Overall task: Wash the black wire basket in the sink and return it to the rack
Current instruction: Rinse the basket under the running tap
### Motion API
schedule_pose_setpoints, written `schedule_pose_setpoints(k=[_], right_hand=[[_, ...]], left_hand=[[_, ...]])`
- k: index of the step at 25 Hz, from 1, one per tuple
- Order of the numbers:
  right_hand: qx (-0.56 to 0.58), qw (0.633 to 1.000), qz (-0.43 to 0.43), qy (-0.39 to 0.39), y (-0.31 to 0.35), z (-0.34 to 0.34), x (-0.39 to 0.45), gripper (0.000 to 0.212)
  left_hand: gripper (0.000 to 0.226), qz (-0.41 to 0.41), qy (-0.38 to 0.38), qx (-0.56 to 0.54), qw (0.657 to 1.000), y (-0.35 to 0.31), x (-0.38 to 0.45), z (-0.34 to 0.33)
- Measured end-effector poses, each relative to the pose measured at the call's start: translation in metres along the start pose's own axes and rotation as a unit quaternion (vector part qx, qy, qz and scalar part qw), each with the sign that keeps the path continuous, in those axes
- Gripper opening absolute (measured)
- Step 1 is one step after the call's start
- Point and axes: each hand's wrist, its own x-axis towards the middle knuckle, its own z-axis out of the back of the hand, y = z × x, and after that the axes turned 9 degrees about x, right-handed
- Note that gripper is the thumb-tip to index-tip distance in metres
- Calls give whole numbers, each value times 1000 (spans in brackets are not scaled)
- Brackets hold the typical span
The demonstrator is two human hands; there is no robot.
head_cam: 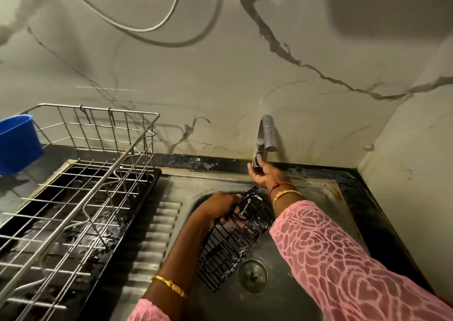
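Observation:
The black wire basket (229, 242) hangs tilted over the steel sink (289, 288), with soap foam on its wires. My left hand (219, 209) grips its upper end, fingers curled through the wires. My right hand (261, 174) reaches to the base of the grey tap (266, 136) at the back of the sink, palm up with fingers around the tap's lower part. No water stream is visible. The steel wire dish rack (81, 188) stands to the left on a black drip tray (137, 222).
The sink drain (252, 274) lies just right of the basket's lower end. A ribbed drainboard (157, 242) separates rack and basin. A blue plastic tub (17, 144) sits at the far left. A marble wall rises behind, with another wall at the right.

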Motion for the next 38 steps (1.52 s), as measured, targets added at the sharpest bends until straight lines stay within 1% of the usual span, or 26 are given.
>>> schedule_pose_setpoints(k=[2,3,4,7,9,11,12,14,15,16,18,20,22,24,27,29,30,31,33,35,36,38], right_hand=[[-46,998,21,21,-2,-1,-2,7],[-74,996,32,31,-4,-2,-1,5],[-114,992,42,32,-7,-2,0,9],[-209,974,87,-9,-17,-2,11,5],[-266,958,106,1,-19,0,14,16],[-305,947,97,18,-20,-1,13,24],[-320,942,99,7,-20,-2,10,24],[-344,929,130,-31,-16,-7,10,11],[-362,922,131,-40,-14,-9,11,14],[-382,916,115,-47,-11,-9,8,24],[-414,907,62,-41,-2,-4,4,37],[-444,895,30,-27,3,1,-9,43],[-481,876,25,-19,4,2,-22,44],[-511,859,29,-7,5,3,-34,41],[-551,832,60,2,7,3,-48,36],[-563,822,83,3,5,3,-54,29],[-570,815,103,-2,4,3,-57,22],[-586,801,122,-7,2,2,-59,15],[-623,767,153,-17,-1,0,-55,20],[-639,745,187,-32,-3,-2,-54,10],[-638,741,204,-39,-2,-2,-52,8],[-633,751,188,-24,-2,-3,-57,13]], left_hand=[[19,-1,-4,-24,1000,5,4,0],[19,-1,-7,-36,999,6,5,-1],[19,-1,-12,-46,999,7,5,-2],[17,11,-23,-52,998,12,8,-1],[15,17,-26,-63,998,15,10,2],[16,20,-32,-73,997,18,14,4],[16,22,-33,-77,996,19,14,5],[23,26,-36,-81,996,20,15,4],[28,29,-39,-81,996,21,15,3],[33,33,-42,-79,995,22,15,2],[38,38,-42,-75,996,25,13,0],[39,39,-41,-73,996,28,9,-2],[39,36,-42,-74,996,30,7,-3],[39,31,-36,-71,996,31,4,-4],[40,25,-29,-66,997,33,-1,-8],[39,18,-27,-67,997,32,-3,-10],[39,14,-27,-70,997,31,-5,-10],[38,10,-26,-71,997,30,-7,-11],[37,1,-24,-70,997,27,-10,-13],[35,-5,-22,-68,997,23,-11,-14],[35,-8,-20,-67,997,22,-11,-14],[34,-12,-18,-72,997,20,-10,-13]])
